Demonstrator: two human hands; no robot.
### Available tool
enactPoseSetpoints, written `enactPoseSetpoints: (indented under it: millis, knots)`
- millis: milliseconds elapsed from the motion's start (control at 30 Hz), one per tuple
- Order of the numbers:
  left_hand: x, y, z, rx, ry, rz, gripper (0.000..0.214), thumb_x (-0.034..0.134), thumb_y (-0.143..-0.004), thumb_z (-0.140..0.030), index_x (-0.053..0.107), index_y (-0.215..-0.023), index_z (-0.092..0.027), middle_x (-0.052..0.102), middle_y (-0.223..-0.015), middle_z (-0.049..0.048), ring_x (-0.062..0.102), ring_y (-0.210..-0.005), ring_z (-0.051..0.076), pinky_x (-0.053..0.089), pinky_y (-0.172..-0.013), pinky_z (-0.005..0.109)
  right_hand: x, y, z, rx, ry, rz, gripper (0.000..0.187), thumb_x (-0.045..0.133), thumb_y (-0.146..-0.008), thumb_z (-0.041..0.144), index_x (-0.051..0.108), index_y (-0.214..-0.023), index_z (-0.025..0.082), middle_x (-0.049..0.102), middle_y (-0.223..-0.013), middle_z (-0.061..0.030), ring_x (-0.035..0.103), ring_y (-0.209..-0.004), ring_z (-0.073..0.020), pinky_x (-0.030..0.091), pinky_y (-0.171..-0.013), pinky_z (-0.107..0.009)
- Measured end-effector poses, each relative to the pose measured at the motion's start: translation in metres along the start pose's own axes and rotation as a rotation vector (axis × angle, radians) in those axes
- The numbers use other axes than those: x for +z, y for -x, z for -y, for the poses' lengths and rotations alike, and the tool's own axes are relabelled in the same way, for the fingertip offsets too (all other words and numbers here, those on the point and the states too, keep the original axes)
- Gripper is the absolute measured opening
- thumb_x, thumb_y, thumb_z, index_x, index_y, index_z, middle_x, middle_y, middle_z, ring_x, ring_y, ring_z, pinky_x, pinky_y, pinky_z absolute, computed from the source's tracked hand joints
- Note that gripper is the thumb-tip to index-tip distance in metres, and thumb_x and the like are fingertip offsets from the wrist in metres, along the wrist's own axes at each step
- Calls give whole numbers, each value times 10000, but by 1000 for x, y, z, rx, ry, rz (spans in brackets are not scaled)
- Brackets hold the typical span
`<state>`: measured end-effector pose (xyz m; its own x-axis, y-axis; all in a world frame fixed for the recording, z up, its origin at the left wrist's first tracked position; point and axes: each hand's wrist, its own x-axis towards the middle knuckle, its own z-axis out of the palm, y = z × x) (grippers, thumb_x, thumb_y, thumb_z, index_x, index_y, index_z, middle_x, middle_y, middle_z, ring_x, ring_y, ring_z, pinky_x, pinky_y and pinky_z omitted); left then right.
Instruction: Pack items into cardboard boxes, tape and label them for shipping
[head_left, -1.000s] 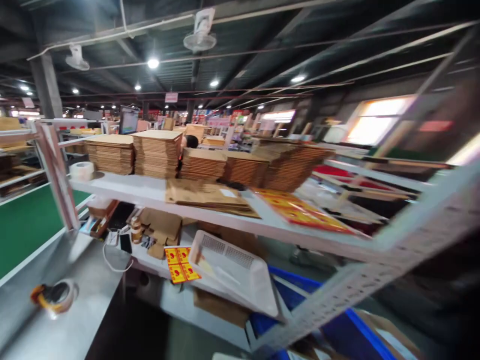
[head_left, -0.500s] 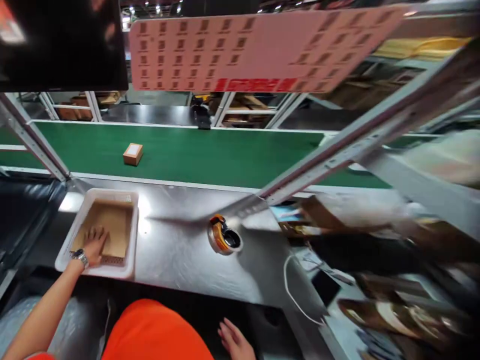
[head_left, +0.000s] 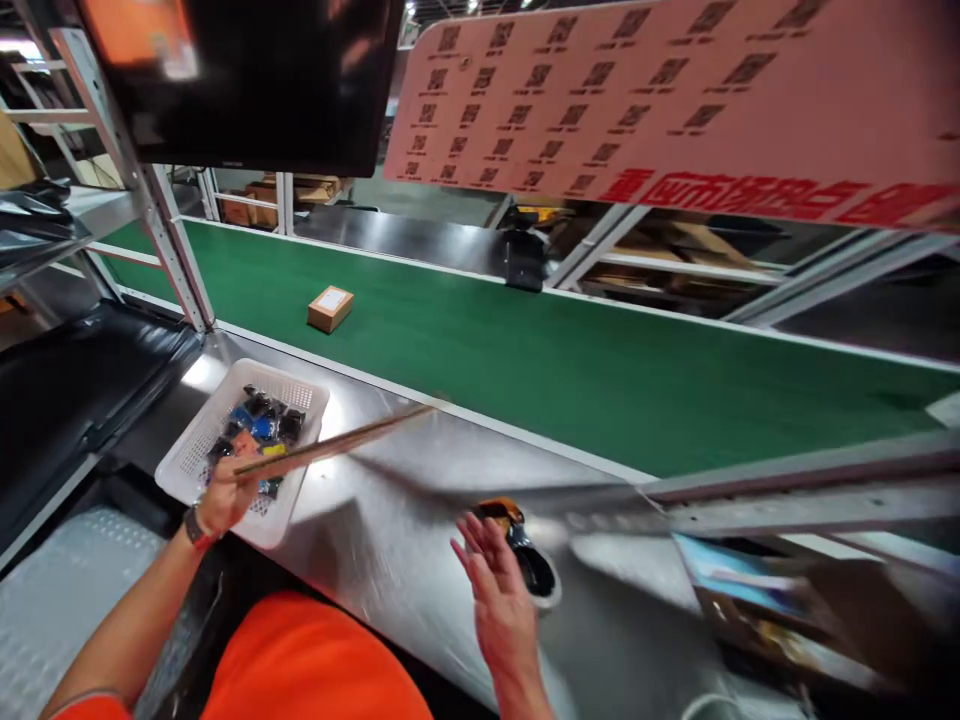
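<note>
My left hand (head_left: 227, 497) grips one end of a flat piece of brown cardboard (head_left: 337, 443), seen nearly edge-on and raised over the basket and the bench. Below it sits a white plastic basket (head_left: 180, 468), holding several small packed items (head_left: 264, 425) in black, blue, orange and yellow. My right hand (head_left: 499, 590) is in the air above the metal bench, its fingers stretched out and holding nothing. Just behind that hand stands a tape dispenser (head_left: 544, 580) with an orange and black top, partly covered by the fingers.
A green conveyor belt (head_left: 465, 340) runs behind the metal bench (head_left: 390, 530), carrying a small brown box (head_left: 330, 308). Overhead hang a dark monitor (head_left: 247, 90) and a pink board with printed codes (head_left: 570, 100). A metal post (head_left: 795, 510) stands at the right.
My left hand has lifted the cardboard out of the basket, uncovering the items inside. My right hand has risen from the bench's front edge toward the tape dispenser. The view has turned left.
</note>
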<state>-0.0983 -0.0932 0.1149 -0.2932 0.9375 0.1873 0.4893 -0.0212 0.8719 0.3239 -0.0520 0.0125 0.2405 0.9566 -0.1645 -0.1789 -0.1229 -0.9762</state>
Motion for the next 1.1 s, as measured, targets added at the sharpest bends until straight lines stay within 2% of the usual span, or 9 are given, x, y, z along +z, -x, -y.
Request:
enactPoseSetpoints:
  millis: [67, 167, 300, 400, 500, 633, 800, 933, 1100]
  knots:
    - [42, 18, -18, -4, 98, 257, 352, 629, -812, -377, 911, -974, -242, 852, -810, 65, 811, -841, 319, 730, -834, 482, -10, -12, 14, -100, -93, 32, 829, 849, -823, 743, 684, -1539, 358, 664, -1672, -148, 625, -1553, -392, 532, -1263, -663]
    - [106, 39, -29, -42, 243, 551, 480, 604, -756, -262, 890, -1139, -216, 869, -901, 67, 807, -891, 321, 703, -860, 458, -38, -26, 21, -109, -85, -3, 727, 790, -848, 790, 741, -1396, 314, 807, -1436, -162, 745, -1361, -404, 590, -1155, -646]
    - [179, 59, -19, -239, 267, 246, 557, 687, -825, -339, 745, -1362, -202, 846, -1246, 120, 793, -1187, 316, 641, -1109, 460, -76, -30, 8, -6, 60, -85, 642, 862, -760, 784, 804, -1089, 235, 863, -1028, -112, 790, -991, -351, 634, -934, -495]
    - [220, 66, -12, -361, 296, 28, 653, 732, -887, -529, 608, -1438, -200, 746, -1441, 173, 735, -1359, 308, 566, -1235, 481, -92, -25, -6, 69, 141, -56, 603, 864, -720, 790, 836, -965, 240, 850, -1008, -91, 759, -1029, -355, 610, -950, -465]
    - [246, 65, -18, -444, 209, -120, 599, 745, -903, -574, 560, -1347, -216, 723, -1417, 192, 726, -1349, 327, 552, -1243, 518, -101, -14, -13, 86, 120, -20, 569, 831, -746, 748, 857, -1025, 252, 852, -1137, -93, 729, -1188, -380, 567, -1091, -499]
    - [264, 60, -38, -497, 78, -216, 457, 697, -943, -505, 553, -1265, -214, 759, -1301, 180, 754, -1277, 338, 586, -1185, 543, -104, 5, -9, 68, 5, 221, 628, 870, -755, 648, 835, -1271, 292, 808, -1411, -108, 679, -1396, -418, 527, -1221, -545]
    - [269, 58, -59, -307, -6, -30, 552, 657, -980, -433, 610, -1479, -200, 788, -1427, 166, 759, -1337, 315, 585, -1201, 497, -94, 4, -4, 146, -95, 548, 833, 952, -704, 655, 762, -1452, 341, 763, -1535, -108, 679, -1454, -446, 561, -1212, -582]
    - [247, 54, -61, -184, -162, 135, 721, 672, -958, -453, 602, -1625, -190, 790, -1465, 182, 761, -1361, 349, 567, -1244, 535, -77, -15, -10, 198, -70, 511, 891, 1041, -574, 663, 803, -1344, 286, 806, -1452, -159, 699, -1423, -462, 527, -1236, -624]
    - [206, 61, -52, -119, -284, 335, 633, 794, -900, -578, 818, -1419, -215, 623, -1696, 200, 622, -1556, 402, 470, -1351, 550, -47, -22, -17, 155, 71, 345, 800, 1051, -551, 625, 831, -1217, 241, 863, -1284, -152, 765, -1256, -427, 559, -1177, -611]
